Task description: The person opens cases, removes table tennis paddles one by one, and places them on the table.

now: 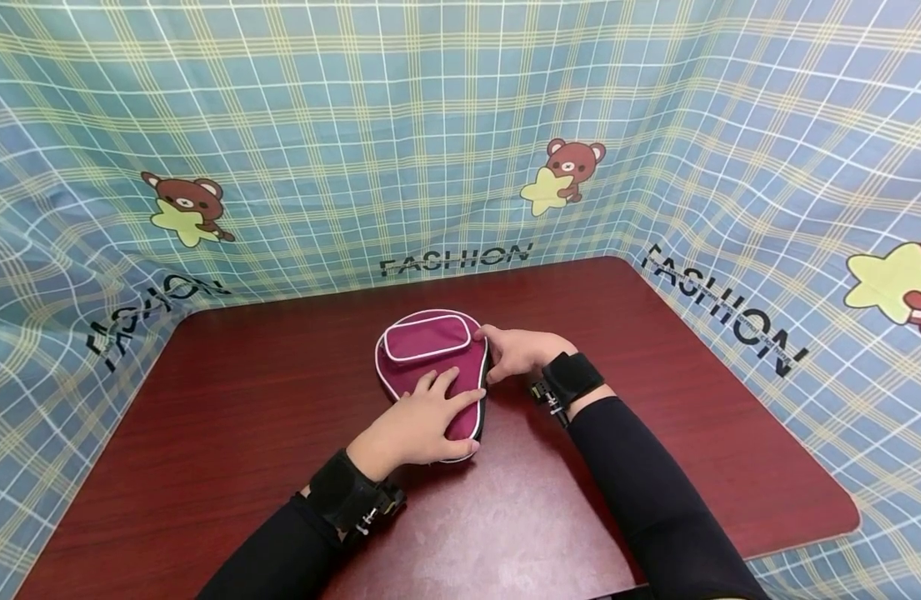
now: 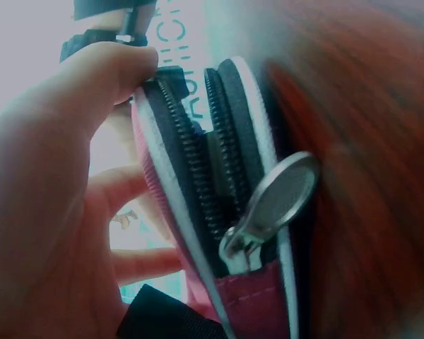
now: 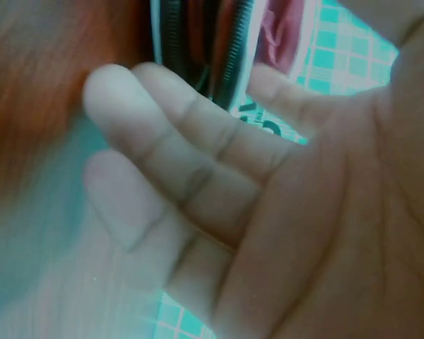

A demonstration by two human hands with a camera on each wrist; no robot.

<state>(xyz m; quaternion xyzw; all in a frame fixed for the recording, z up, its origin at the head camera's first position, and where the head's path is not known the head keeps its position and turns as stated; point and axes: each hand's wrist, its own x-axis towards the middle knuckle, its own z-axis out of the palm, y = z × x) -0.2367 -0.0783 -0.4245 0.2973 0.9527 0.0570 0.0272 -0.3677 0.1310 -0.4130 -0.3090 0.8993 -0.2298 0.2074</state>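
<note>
A magenta table tennis bat case [image 1: 471,364] with white piping lies on the table, its small pocket at the wide far end. My left hand [image 1: 422,421] rests on top of the case with fingers spread across its narrower near part. In the left wrist view, the zipper along the side is parted, and a silver zipper pull [image 2: 283,194] stands at its end. My right hand [image 1: 522,350] is at the right edge, thumb and a fingertip pinching the rim of the parted side. The inside of the case is mostly dark and hidden.
The dark red wooden table [image 1: 265,392] has rounded corners. A blue checked cloth [image 1: 340,125] with bears and lettering hangs behind it and along both sides. Black straps with small cameras sit on both wrists.
</note>
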